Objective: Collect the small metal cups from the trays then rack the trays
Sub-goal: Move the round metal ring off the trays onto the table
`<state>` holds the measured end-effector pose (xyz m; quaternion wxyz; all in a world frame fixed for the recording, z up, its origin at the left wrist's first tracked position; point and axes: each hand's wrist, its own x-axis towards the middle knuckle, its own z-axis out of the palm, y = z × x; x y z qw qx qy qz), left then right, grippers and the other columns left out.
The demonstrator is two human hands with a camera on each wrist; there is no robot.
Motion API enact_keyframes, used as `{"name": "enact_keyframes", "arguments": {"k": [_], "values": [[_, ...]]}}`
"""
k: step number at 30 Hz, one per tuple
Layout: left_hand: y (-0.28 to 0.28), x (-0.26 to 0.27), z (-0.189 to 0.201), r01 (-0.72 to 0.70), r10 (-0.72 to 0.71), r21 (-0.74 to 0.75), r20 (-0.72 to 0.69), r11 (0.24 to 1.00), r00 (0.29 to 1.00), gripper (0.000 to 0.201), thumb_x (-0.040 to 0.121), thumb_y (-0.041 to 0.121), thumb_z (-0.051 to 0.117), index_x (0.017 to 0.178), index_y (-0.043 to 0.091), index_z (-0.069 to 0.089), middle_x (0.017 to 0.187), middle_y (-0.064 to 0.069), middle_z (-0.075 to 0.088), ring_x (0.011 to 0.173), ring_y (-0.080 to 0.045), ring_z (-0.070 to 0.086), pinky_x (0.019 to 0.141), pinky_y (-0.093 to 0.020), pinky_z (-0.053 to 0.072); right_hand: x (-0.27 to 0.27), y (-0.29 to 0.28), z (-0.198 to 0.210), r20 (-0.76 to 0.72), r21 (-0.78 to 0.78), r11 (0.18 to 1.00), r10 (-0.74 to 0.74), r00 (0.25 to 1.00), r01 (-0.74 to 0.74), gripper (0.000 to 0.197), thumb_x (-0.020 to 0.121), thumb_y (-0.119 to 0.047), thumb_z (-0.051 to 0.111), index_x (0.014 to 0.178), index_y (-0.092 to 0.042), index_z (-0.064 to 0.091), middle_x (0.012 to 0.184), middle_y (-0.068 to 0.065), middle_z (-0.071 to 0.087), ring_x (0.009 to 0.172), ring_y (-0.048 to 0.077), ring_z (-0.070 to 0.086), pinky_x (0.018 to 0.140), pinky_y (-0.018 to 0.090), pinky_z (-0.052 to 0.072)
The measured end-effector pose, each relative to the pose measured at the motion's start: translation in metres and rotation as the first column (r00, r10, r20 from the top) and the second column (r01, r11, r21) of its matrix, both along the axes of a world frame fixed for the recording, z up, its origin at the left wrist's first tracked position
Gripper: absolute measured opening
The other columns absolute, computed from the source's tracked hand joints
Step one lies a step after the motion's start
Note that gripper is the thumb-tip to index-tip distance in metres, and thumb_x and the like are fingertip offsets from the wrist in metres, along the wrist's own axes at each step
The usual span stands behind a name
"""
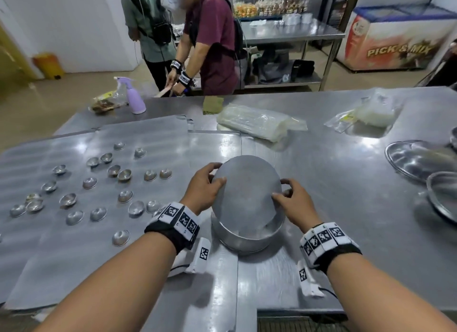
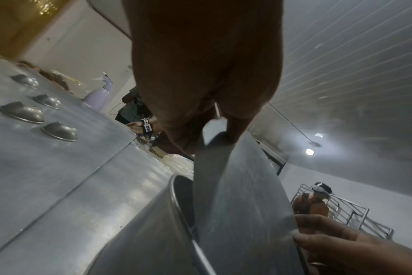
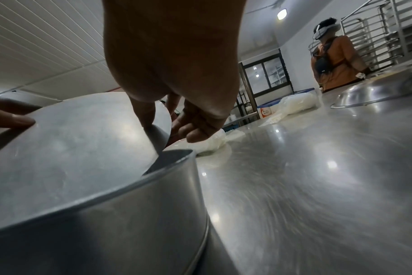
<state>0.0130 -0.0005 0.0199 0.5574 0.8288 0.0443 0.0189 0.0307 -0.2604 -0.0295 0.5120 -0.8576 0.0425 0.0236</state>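
Several small metal cups [image 1: 125, 175] lie upside down, scattered over flat metal trays [image 1: 74, 257] on the left of the steel table; some show in the left wrist view [image 2: 59, 131]. In front of me a round metal disc [image 1: 247, 190] stands tilted in a round metal pan [image 1: 244, 241]. My left hand [image 1: 217, 174] pinches the disc's left edge, thumb on its face. My right hand [image 1: 283, 189] pinches its right edge. The wrist views show the same disc [image 2: 235, 195] [image 3: 82, 139] leaning inside the pan rim [image 2: 176, 195] [image 3: 167, 167].
A purple spray bottle [image 1: 134, 96] and plastic bags [image 1: 259, 121] lie at the table's far side. Large metal lids [image 1: 418, 158] sit at the right edge. Two persons [image 1: 212, 39] stand beyond the table. A tray rack [image 3: 376, 28] stands behind a person in orange [image 3: 334, 61].
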Motion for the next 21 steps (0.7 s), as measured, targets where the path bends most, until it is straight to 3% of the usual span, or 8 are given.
{"name": "enact_keyframes", "arguments": {"k": [5, 7, 9, 11, 13, 16, 19, 21], "values": [[-0.01, 0.007, -0.007, 0.034, -0.027, 0.132, -0.058, 0.991, 0.998, 0.035, 0.094, 0.019, 0.064, 0.129, 0.024, 0.06, 0.094, -0.001, 0.071, 0.089, -0.021, 0.07, 0.078, -0.034, 0.058, -0.002, -0.009, -0.024, -0.081, -0.03, 0.999, 0.024, 0.996, -0.026, 0.04, 0.086, -0.031, 0.071, 0.124, -0.029, 0.058, 0.116, -0.002, 0.064, 0.104, 0.019, 0.062, 0.095, 0.045, 0.053], [-0.013, 0.01, -0.01, 0.041, -0.022, 0.188, -0.104, 0.981, 0.994, 0.037, 0.093, 0.019, 0.064, 0.13, 0.024, 0.06, 0.097, -0.001, 0.071, 0.09, -0.021, 0.069, 0.079, -0.035, 0.057, -0.003, -0.012, -0.032, -0.116, 0.003, 1.0, 0.028, 0.993, -0.027, 0.039, 0.088, -0.029, 0.07, 0.125, -0.032, 0.057, 0.112, -0.007, 0.063, 0.1, 0.019, 0.064, 0.092, 0.047, 0.055], [-0.016, 0.013, -0.015, 0.074, -0.04, 0.236, -0.146, 0.969, 0.988, 0.039, 0.094, 0.018, 0.062, 0.132, 0.023, 0.06, 0.112, -0.004, 0.07, 0.1, -0.023, 0.068, 0.089, -0.039, 0.057, -0.003, -0.015, -0.037, -0.143, 0.036, 0.999, 0.022, 0.989, -0.017, 0.042, 0.091, -0.025, 0.067, 0.129, -0.033, 0.053, 0.107, -0.008, 0.061, 0.093, 0.018, 0.065, 0.087, 0.045, 0.058], [-0.019, 0.014, -0.018, 0.116, -0.066, 0.315, -0.162, 0.942, 0.984, 0.039, 0.094, 0.015, 0.06, 0.133, 0.019, 0.06, 0.125, -0.003, 0.067, 0.11, -0.022, 0.064, 0.093, -0.035, 0.053, -0.001, -0.018, -0.04, -0.148, 0.039, 0.999, 0.025, 0.989, -0.02, 0.042, 0.093, -0.024, 0.065, 0.132, -0.032, 0.051, 0.105, -0.005, 0.061, 0.089, 0.019, 0.065, 0.083, 0.043, 0.059], [-0.021, 0.017, -0.019, 0.14, -0.08, 0.392, -0.167, 0.909, 0.983, 0.038, 0.094, 0.015, 0.06, 0.132, 0.017, 0.063, 0.126, -0.003, 0.067, 0.111, -0.022, 0.063, 0.09, -0.029, 0.049, 0.001, -0.018, -0.04, -0.15, 0.027, 0.999, 0.036, 0.988, -0.032, 0.035, 0.094, -0.024, 0.064, 0.128, -0.032, 0.055, 0.103, -0.004, 0.062, 0.087, 0.018, 0.066, 0.079, 0.041, 0.061], [-0.024, 0.02, -0.021, 0.17, -0.091, 0.57, -0.165, 0.804, 0.982, 0.036, 0.094, 0.022, 0.061, 0.129, 0.018, 0.065, 0.12, -0.006, 0.069, 0.11, -0.026, 0.063, 0.085, -0.027, 0.046, 0.005, -0.019, -0.041, -0.165, 0.029, 0.999, 0.041, 0.985, -0.037, 0.03, 0.095, -0.026, 0.063, 0.124, -0.031, 0.059, 0.101, -0.001, 0.066, 0.085, 0.017, 0.068, 0.076, 0.043, 0.062], [-0.025, 0.022, -0.026, 0.174, -0.108, 0.783, -0.137, 0.597, 0.985, 0.035, 0.093, 0.033, 0.06, 0.125, 0.018, 0.066, 0.111, -0.007, 0.06, 0.106, -0.028, 0.059, 0.08, -0.033, 0.045, 0.006, -0.019, -0.043, -0.182, 0.043, 0.998, 0.046, 0.982, -0.038, 0.03, 0.096, -0.024, 0.062, 0.125, -0.027, 0.059, 0.098, -0.001, 0.067, 0.083, 0.017, 0.069, 0.071, 0.035, 0.061], [-0.021, 0.021, -0.033, 0.133, -0.097, 0.814, -0.095, 0.565, 0.991, 0.032, 0.091, 0.035, 0.059, 0.119, 0.022, 0.067, 0.106, -0.004, 0.052, 0.101, -0.027, 0.057, 0.075, -0.034, 0.046, 0.005, -0.019, -0.043, -0.194, 0.06, 0.998, 0.041, 0.98, -0.03, 0.029, 0.096, -0.023, 0.062, 0.125, -0.025, 0.06, 0.096, 0.0, 0.07, 0.083, 0.017, 0.07, 0.067, 0.032, 0.06]]}}
